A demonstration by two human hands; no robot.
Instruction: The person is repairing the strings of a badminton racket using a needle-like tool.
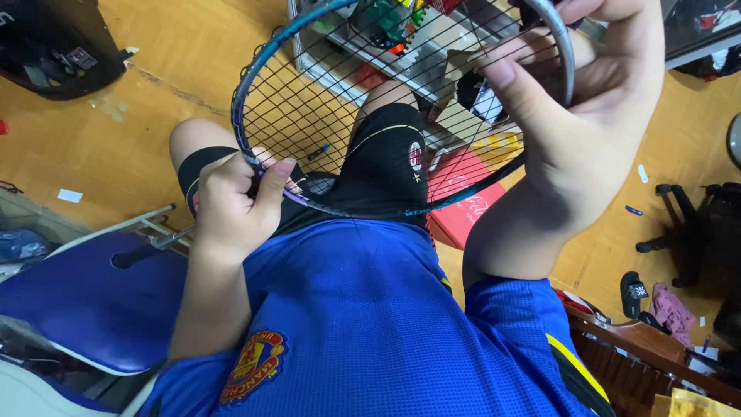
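Bright even light, wide-angle edge distortion

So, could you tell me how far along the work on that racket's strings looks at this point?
The racket looks mostly strung: a full grid of crossing strings fills the visible part of the head. In hand: the left hand pinches the frame and string at the lower rim, while the right hand grips the opposite rim. Whether the ends are tied off cannot be seen, so finishing may remain.

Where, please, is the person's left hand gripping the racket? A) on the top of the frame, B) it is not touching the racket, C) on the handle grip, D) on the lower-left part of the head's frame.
D: the left hand closes round the lower-left rim of the racket, while the right hand holds the opposite side.
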